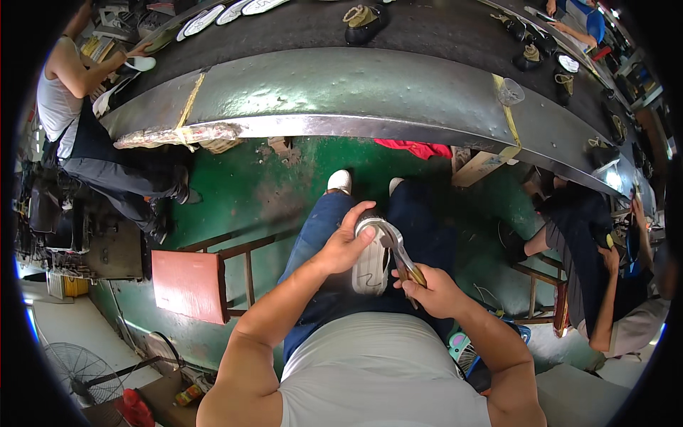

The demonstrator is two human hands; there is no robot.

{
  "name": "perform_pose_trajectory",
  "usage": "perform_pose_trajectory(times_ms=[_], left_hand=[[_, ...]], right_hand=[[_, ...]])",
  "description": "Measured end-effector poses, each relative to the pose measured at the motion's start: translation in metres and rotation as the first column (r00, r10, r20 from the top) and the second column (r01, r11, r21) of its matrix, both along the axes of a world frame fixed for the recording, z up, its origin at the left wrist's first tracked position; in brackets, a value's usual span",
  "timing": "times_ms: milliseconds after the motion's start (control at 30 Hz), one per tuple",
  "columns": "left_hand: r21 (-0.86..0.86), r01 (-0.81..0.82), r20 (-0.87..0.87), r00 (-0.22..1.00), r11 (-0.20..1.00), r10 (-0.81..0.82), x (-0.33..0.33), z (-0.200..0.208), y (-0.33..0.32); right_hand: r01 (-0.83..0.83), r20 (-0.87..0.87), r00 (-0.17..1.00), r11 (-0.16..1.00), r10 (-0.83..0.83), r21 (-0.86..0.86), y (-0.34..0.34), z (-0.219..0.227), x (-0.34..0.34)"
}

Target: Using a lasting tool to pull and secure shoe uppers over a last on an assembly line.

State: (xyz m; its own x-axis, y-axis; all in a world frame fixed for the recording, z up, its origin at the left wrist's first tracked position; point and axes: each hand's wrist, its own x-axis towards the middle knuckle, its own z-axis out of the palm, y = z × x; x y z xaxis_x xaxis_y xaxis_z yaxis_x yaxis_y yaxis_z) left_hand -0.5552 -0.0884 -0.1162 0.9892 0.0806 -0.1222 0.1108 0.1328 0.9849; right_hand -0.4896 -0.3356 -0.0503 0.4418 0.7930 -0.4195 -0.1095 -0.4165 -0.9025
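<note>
Above my lap is a shoe [369, 275] in the making, its pale sole side with a black squiggle turned up and its dark toe end pointing away from me. My left hand [346, 245] wraps round its far left side, thumb on top. In my right hand [432, 290] are metal pincers [400, 253], their handles in the closed fist. The curved head of the pincers lies against the shoe's right edge near the toe; whether the jaws bite on the upper is too small to tell.
A metal-edged bench [299, 89] spans the front, carrying a dark belt with shoes [363, 25] and white sole pieces [231, 11]. A red-topped stool [188, 285] stands left. People work at left [67, 82], right [605, 285] and far right. A fan [82, 373] stands lower left.
</note>
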Motion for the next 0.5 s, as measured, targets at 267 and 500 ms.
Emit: perform_pose_trajectory(times_ms=[267, 500], left_hand=[[0.354, -0.051, 0.000, 0.999, 0.934, 0.054, 0.002, 0.009, 0.008], [0.108, -0.187, -0.005, 0.982, 0.976, 0.189, 0.006, -0.025, 0.019]], right_hand=[[-0.009, -0.355, 0.935, 0.996, -0.025, -0.091, 0.022, 0.001, 0.021], [0.015, 0.487, 0.873, 1.000, 0.000, -0.026, 0.038, -0.075, 0.009]])
